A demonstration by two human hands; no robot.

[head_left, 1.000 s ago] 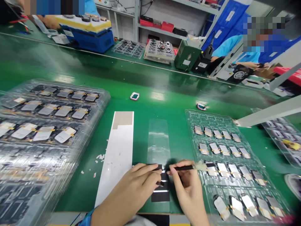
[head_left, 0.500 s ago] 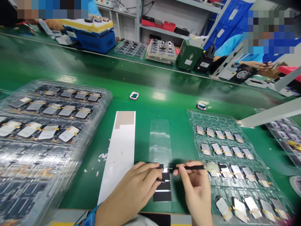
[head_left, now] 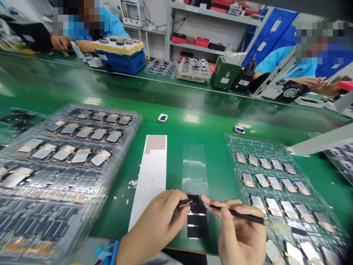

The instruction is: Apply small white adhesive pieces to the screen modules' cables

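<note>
Pinching the small dark strip (head_left: 185, 203) firmly in the left hand (head_left: 156, 224), just above the black strips (head_left: 197, 221) on the clear film (head_left: 194, 169), suits this close work (steadiest with the right hand (head_left: 241, 235) pinching the slim black pick (head_left: 234, 212) near its tip).

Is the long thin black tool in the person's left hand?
No, the long thin black tool is in the right hand; the left hand pinches a small dark piece.

A blue yellow-topped machine (head_left: 120, 57) and green case (head_left: 225, 73) sit across the green bench (head_left: 82, 88), red boxes (head_left: 202, 42) on shelves (head_left: 215, 51) behind
</note>
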